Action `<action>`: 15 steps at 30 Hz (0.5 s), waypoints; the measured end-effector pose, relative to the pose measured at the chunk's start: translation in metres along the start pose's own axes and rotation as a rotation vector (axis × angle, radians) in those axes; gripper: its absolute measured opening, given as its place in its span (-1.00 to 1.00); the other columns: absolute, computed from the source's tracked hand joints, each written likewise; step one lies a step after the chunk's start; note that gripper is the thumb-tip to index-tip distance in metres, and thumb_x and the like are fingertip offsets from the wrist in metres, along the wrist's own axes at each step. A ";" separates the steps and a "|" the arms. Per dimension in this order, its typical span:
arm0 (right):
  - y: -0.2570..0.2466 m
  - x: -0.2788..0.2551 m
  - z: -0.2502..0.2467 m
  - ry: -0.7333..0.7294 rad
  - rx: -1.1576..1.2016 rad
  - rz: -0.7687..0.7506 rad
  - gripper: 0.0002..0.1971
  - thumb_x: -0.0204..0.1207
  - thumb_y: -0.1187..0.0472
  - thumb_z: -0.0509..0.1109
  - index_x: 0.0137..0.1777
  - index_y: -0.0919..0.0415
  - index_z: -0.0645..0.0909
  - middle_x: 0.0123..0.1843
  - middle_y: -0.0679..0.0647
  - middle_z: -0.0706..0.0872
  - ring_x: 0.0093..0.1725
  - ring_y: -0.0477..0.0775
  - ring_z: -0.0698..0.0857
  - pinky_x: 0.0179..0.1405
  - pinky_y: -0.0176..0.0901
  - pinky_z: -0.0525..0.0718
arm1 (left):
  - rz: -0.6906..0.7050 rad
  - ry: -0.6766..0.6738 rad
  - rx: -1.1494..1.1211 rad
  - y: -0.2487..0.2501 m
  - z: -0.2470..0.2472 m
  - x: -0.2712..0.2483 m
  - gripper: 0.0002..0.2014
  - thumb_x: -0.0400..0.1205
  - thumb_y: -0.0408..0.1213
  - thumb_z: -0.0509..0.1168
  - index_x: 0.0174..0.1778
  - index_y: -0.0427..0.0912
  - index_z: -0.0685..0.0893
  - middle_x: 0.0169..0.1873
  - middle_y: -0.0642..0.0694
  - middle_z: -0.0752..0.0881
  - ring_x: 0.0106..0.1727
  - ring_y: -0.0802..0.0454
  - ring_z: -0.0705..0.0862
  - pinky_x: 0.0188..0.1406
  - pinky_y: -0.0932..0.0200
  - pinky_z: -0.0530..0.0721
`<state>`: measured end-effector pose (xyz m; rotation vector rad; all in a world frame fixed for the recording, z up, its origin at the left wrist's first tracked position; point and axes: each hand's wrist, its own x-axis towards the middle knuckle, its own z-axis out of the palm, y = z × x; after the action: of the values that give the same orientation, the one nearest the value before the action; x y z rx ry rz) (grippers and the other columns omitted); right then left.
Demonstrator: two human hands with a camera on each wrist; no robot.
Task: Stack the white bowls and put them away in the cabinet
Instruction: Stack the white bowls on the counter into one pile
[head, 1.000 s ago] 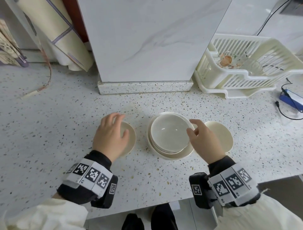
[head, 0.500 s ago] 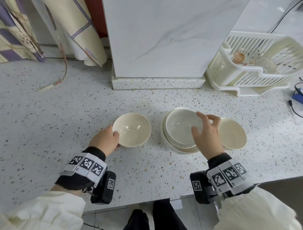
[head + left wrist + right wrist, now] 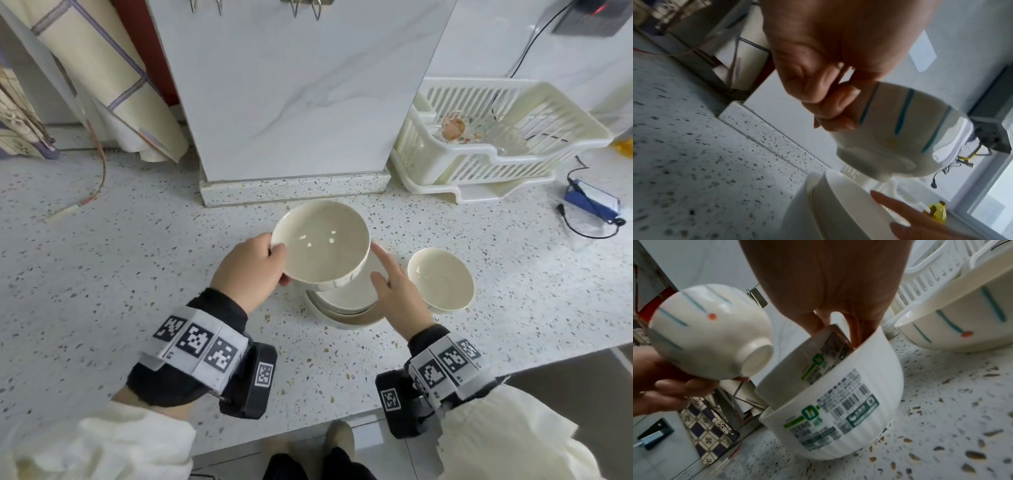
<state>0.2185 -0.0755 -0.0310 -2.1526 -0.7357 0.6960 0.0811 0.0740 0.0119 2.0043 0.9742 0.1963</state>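
Observation:
My left hand (image 3: 279, 263) grips a white bowl with blue stripes (image 3: 322, 240) by its near-left rim, thumb on top and fingers curled underneath (image 3: 838, 97). The bowl (image 3: 711, 334) hangs tilted just above a stack of two plain white bowls (image 3: 342, 308) on the speckled counter. My right hand (image 3: 380, 263) rests on the stack's right rim with straight fingers (image 3: 838, 321), touching the inner bowl (image 3: 803, 361) and the labelled outer bowl (image 3: 849, 410). Another striped bowl (image 3: 440, 277) stands on the counter just right of that hand.
A marble pillar (image 3: 294, 102) rises right behind the bowls. A cream dish rack (image 3: 496, 137) stands at the back right, with a blue device and cable (image 3: 592, 202) beside it. Patterned cloth (image 3: 102, 85) hangs at the back left. The counter's front edge (image 3: 308, 425) is near my wrists.
My left hand lifted the striped bowl off the counter and carried it right, over the stack. My right hand stayed at the stack's right rim.

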 end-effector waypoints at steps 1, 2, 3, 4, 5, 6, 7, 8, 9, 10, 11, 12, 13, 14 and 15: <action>0.001 0.001 -0.001 -0.003 -0.001 -0.002 -0.49 0.63 0.24 0.05 0.57 -0.09 0.19 0.38 0.03 0.51 0.23 0.03 0.45 0.50 0.04 0.35 | 0.001 -0.012 0.040 0.004 0.008 0.003 -0.77 0.64 -0.24 0.03 -0.04 -0.17 0.58 -0.50 -0.01 0.68 -0.49 0.08 0.55 -0.51 0.21 0.38; 0.004 0.001 -0.003 -0.004 0.008 -0.004 -0.50 0.63 0.23 0.05 0.56 -0.10 0.20 0.37 0.02 0.55 0.25 0.04 0.48 0.43 0.00 0.40 | -0.003 -0.020 0.076 0.008 0.015 0.005 -0.77 0.63 -0.24 0.02 -0.08 -0.17 0.58 -0.49 0.00 0.68 -0.48 0.08 0.55 -0.52 0.21 0.35; 0.006 0.002 -0.005 -0.003 0.029 -0.006 -0.51 0.64 0.21 0.04 0.55 -0.10 0.22 0.36 0.02 0.58 0.27 0.04 0.51 0.34 -0.06 0.43 | -0.011 -0.024 0.109 0.010 0.022 0.008 -0.77 0.63 -0.24 0.02 -0.13 -0.19 0.57 -0.47 -0.02 0.70 -0.45 0.03 0.56 -0.51 0.20 0.35; 0.008 0.002 -0.007 0.000 0.051 -0.001 -0.53 0.64 0.20 0.04 0.55 -0.08 0.24 0.34 0.04 0.61 0.27 0.05 0.54 0.27 -0.10 0.44 | -0.019 -0.023 0.136 0.011 0.028 0.010 -0.76 0.62 -0.24 0.01 -0.20 -0.19 0.56 -0.42 -0.08 0.73 -0.41 -0.05 0.57 -0.50 0.18 0.36; 0.010 0.002 -0.009 0.000 0.069 0.011 -0.53 0.64 0.19 0.03 0.54 -0.07 0.25 0.31 0.05 0.64 0.26 0.05 0.55 0.24 -0.11 0.45 | -0.027 -0.018 0.155 0.012 0.033 0.012 -0.75 0.62 -0.25 0.01 -0.28 -0.18 0.53 -0.37 -0.15 0.76 -0.37 -0.11 0.58 -0.48 0.17 0.37; 0.012 0.003 -0.012 -0.001 0.087 0.029 -0.53 0.64 0.19 0.03 0.54 -0.07 0.25 0.29 0.06 0.66 0.26 0.07 0.57 0.25 -0.08 0.48 | -0.033 -0.011 0.169 0.011 0.037 0.014 -0.74 0.62 -0.25 0.00 -0.35 -0.15 0.49 -0.32 -0.20 0.77 -0.34 -0.14 0.58 -0.48 0.16 0.37; 0.013 0.004 -0.014 -0.006 0.106 0.047 -0.53 0.63 0.20 0.04 0.54 -0.06 0.25 0.29 0.08 0.68 0.26 0.08 0.58 0.28 -0.03 0.50 | -0.042 -0.007 0.183 0.011 0.041 0.015 -0.74 0.62 -0.25 0.00 -0.36 -0.15 0.47 -0.30 -0.23 0.78 -0.33 -0.15 0.59 -0.48 0.16 0.37; 0.015 0.005 -0.016 -0.011 0.126 0.061 -0.52 0.62 0.20 0.04 0.54 -0.05 0.26 0.29 0.08 0.69 0.27 0.10 0.60 0.32 0.02 0.52 | -0.051 -0.003 0.200 0.011 0.045 0.015 -0.74 0.62 -0.25 -0.01 -0.33 -0.19 0.49 -0.29 -0.24 0.78 -0.32 -0.15 0.58 -0.48 0.16 0.37; 0.017 0.006 -0.017 -0.017 0.147 0.070 -0.53 0.61 0.20 0.04 0.53 -0.04 0.28 0.27 0.10 0.71 0.26 0.12 0.61 0.35 0.10 0.53 | -0.058 0.000 0.220 0.010 0.048 0.016 -0.73 0.63 -0.25 -0.02 -0.28 -0.25 0.51 -0.29 -0.25 0.76 -0.32 -0.16 0.57 -0.48 0.15 0.36; 0.020 0.008 -0.019 -0.019 0.167 0.073 -0.53 0.59 0.19 0.05 0.51 -0.02 0.30 0.23 0.12 0.73 0.25 0.15 0.64 0.35 0.18 0.54 | -0.059 0.004 0.240 0.010 0.051 0.017 -0.72 0.63 -0.25 -0.02 -0.24 -0.30 0.51 -0.31 -0.26 0.74 -0.34 -0.15 0.54 -0.47 0.13 0.35; 0.023 0.009 -0.020 -0.020 0.181 0.077 -0.53 0.56 0.17 0.06 0.49 0.00 0.33 0.17 0.15 0.76 0.22 0.18 0.66 0.34 0.24 0.55 | -0.059 0.009 0.262 0.009 0.055 0.017 -0.72 0.63 -0.25 -0.03 -0.25 -0.31 0.50 -0.34 -0.26 0.70 -0.37 -0.14 0.51 -0.48 0.12 0.33; 0.026 0.011 -0.021 -0.020 0.191 0.081 -0.53 0.54 0.16 0.08 0.47 0.03 0.35 0.11 0.18 0.77 0.19 0.20 0.68 0.33 0.27 0.56 | -0.059 0.015 0.279 0.009 0.057 0.017 -0.72 0.64 -0.25 -0.03 -0.26 -0.30 0.49 -0.36 -0.26 0.68 -0.38 -0.14 0.49 -0.49 0.12 0.32; 0.027 0.013 -0.023 -0.017 0.202 0.084 -0.55 0.55 0.19 0.09 0.45 0.08 0.38 0.09 0.22 0.78 0.17 0.21 0.69 0.32 0.26 0.56 | -0.061 0.022 0.288 0.008 0.060 0.016 -0.72 0.64 -0.25 -0.02 -0.27 -0.31 0.49 -0.36 -0.28 0.69 -0.38 -0.15 0.49 -0.48 0.11 0.34; 0.028 0.014 -0.026 -0.006 0.218 0.088 -0.59 0.57 0.25 0.10 0.43 0.14 0.40 0.09 0.24 0.77 0.14 0.18 0.71 0.32 0.21 0.58 | -0.063 0.033 0.291 0.007 0.062 0.016 -0.70 0.63 -0.26 -0.02 -0.26 -0.34 0.51 -0.33 -0.30 0.72 -0.37 -0.18 0.53 -0.44 0.09 0.38; 0.028 0.014 -0.030 0.008 0.238 0.091 -0.62 0.59 0.32 0.11 0.40 0.20 0.42 0.08 0.25 0.76 0.08 0.15 0.73 0.28 0.13 0.62 | -0.067 0.045 0.293 0.006 0.063 0.015 -0.69 0.63 -0.26 -0.01 -0.23 -0.36 0.54 -0.31 -0.32 0.75 -0.34 -0.22 0.57 -0.39 0.05 0.43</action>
<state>0.2557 -0.0958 -0.0387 -1.9782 -0.5244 0.7812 0.1242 0.0418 -0.0246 2.2356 1.1515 0.0646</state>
